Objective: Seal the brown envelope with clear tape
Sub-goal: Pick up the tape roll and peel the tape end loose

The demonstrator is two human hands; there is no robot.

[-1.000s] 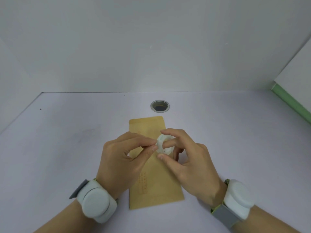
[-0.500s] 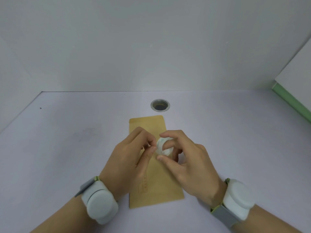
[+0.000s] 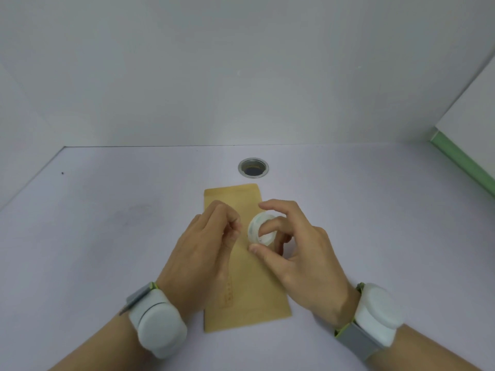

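Since the earlier frames, the left hand [image 3: 206,253] has drawn a little away from the tape roll [image 3: 261,228], leaving a small gap where its fingertips were touching the roll's edge; the right hand and the envelope lie much as they did.

From the head camera, looking down at a pale table [image 3: 93,250], the brown envelope [image 3: 249,295] lies flat and lengthwise, its far short end pointing toward a round metal-rimmed hole [image 3: 253,168] in the tabletop. Both hands hover above the envelope's middle, hiding that part of it.

The right hand [image 3: 300,258] pinches the small roll of clear tape: the thumb presses its lower rim, the index finger curls over the top, and another finger pokes into its centre. This likely steadies the roll so the other hand can pull tape off it.

The left hand's thumb and index finger are pressed together just beside the roll, as if pinching the loose tape end. Clear tape is hard to see here, so whether a strip is truly between them cannot be told.

Each wrist wears a white puck-shaped device, the left wristband [image 3: 158,325] and the right wristband [image 3: 375,317].

No tape looks to be on the envelope yet, so sealing seems at an early stage: freeing a length of tape.
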